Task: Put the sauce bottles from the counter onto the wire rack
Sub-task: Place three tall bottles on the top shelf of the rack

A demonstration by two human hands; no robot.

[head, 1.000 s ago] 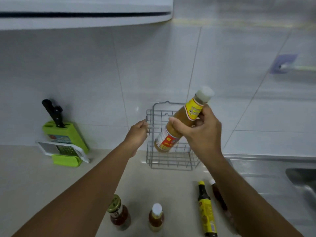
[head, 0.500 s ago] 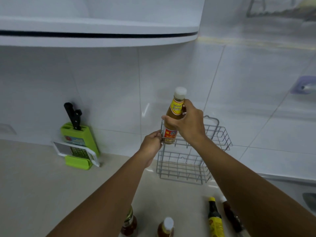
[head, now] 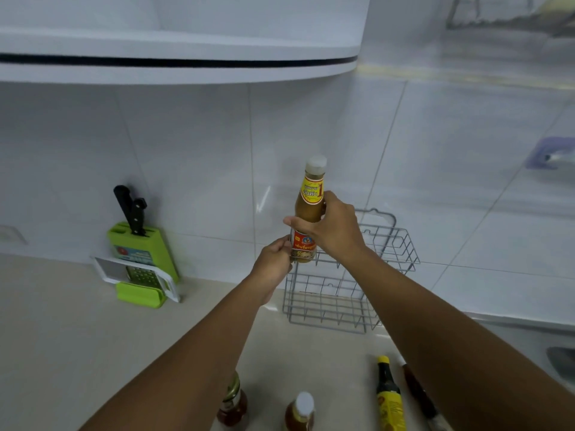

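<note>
Sauce bottle (head: 308, 213) with the white cap is in your right hand (head: 334, 230), whose fingers are wrapped closed around its middle, above the red label. Its long axis stands close to upright, cap up and base down. The base sits level with the top front-left corner of the wire rack (head: 351, 284), and from this angle you cannot tell whether it has cleared the rim or is still just in front of it. That is what the next move turns on: the open basket lies to the right of the bottle and back toward the wall, so you would likely need to carry the bottle that way, keeping it vertical, before lowering it. Your left hand (head: 273, 259) is curled shut at the rack's upper left corner, right beside the bottle's base; it seems to be steadying the wire, though the exact contact is hidden. It is the nearer hand to the rack, and it could get in the way of the descent. Four more bottles wait on the counter (head: 62, 337) near you: a gold-capped jar (head: 232, 402), a small white-capped bottle (head: 300, 412), a yellow-labelled dark bottle (head: 389, 396) and a dark bottle (head: 417, 393) beside it.
</note>
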